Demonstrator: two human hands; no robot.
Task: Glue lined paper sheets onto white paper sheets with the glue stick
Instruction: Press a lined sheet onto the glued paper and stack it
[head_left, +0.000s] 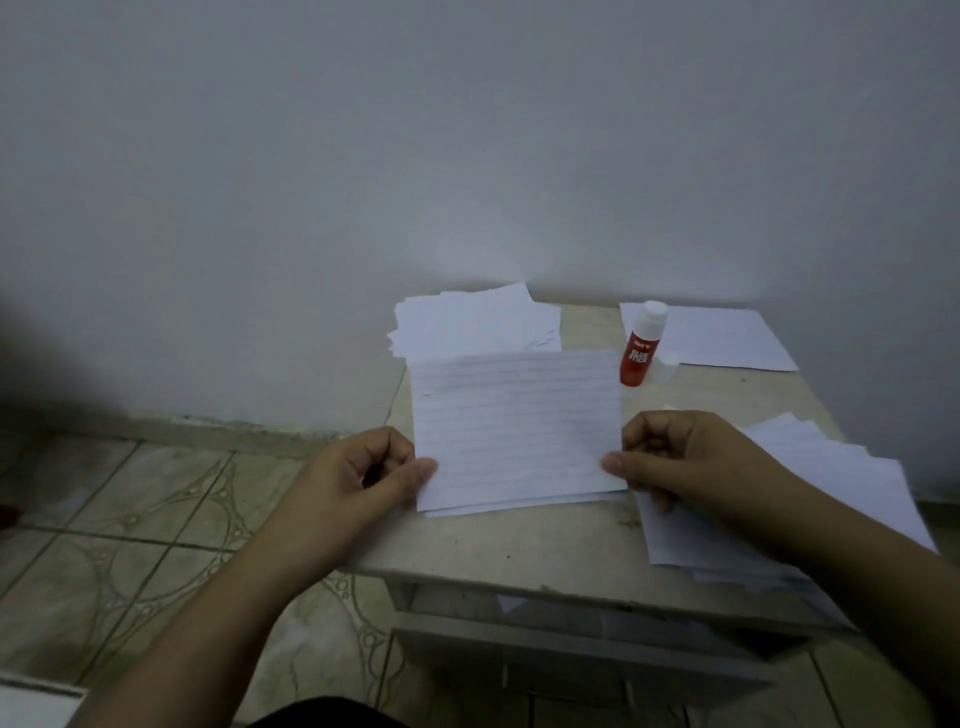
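Nearest, both hands pinch the near corners of a lined sheet (514, 426): the left hand (363, 473) grips the near left corner at the tabletop's (519, 545) left edge, and the right hand (680, 457) grips the near right corner, thumbs on top. Holding two corners likely lets the person square the sheet over the paper whose edges peek out beneath it. Under the right forearm, a loose stack of sheets (841, 483) spreads along the right edge; whether they are lined I cannot tell. Farther back, the glue stick (640, 344) stands upright and capped, just past the sheet's far right corner, within reach and unobstructed. At the far edge lie a white pile (475, 322) on the left and a single white sheet (727, 338) at the right corner.
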